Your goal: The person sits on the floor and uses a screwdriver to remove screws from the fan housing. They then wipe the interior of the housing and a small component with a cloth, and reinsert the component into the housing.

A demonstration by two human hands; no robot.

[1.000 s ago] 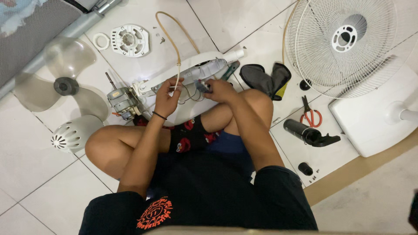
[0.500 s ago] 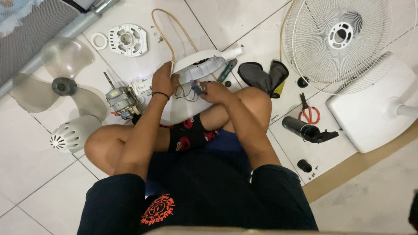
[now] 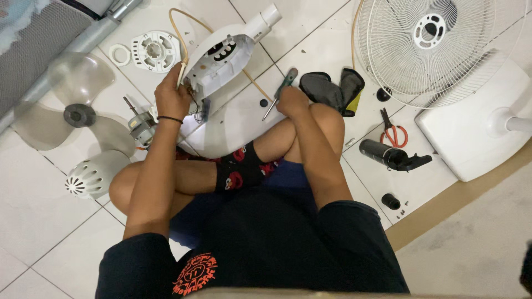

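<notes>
— What is seen at the left of the floor?

— A clear fan blade (image 3: 77, 113) is laid flat on the tiles, with a white domed cap (image 3: 94, 174) at its five o'clock. A small motor (image 3: 141, 128) is set just beside the blade, at its three o'clock.

— And the left hand?

— The left hand (image 3: 173, 98) is closed around the lower edge of the white housing (image 3: 224, 58), which is lifted and tilted, its open side turned toward the person. Thin wires (image 3: 195, 111) are hung from it toward the motor, and a tan cord (image 3: 191, 19) is looped over its top.

— How should that hold be kept?

— In judgement, the housing is best held steady at this tilt, so the wires are not pulled taut against the motor.

— And the right hand?

— The right hand (image 3: 292, 102) is rested on the knee, closed around a screwdriver (image 3: 280, 91) whose tip is pointed down to seven o'clock, well apart from the housing. The tip should probably be seated squarely in a screw head before any turning, so slipping onto the wires is avoided.

— What is found further right?

— A dark pouch (image 3: 332, 91) is lying at the hand's three o'clock, then red-handled pliers (image 3: 392, 132) and a black cylinder (image 3: 388, 156), with the wire fan guard (image 3: 426, 50) at one o'clock.
</notes>
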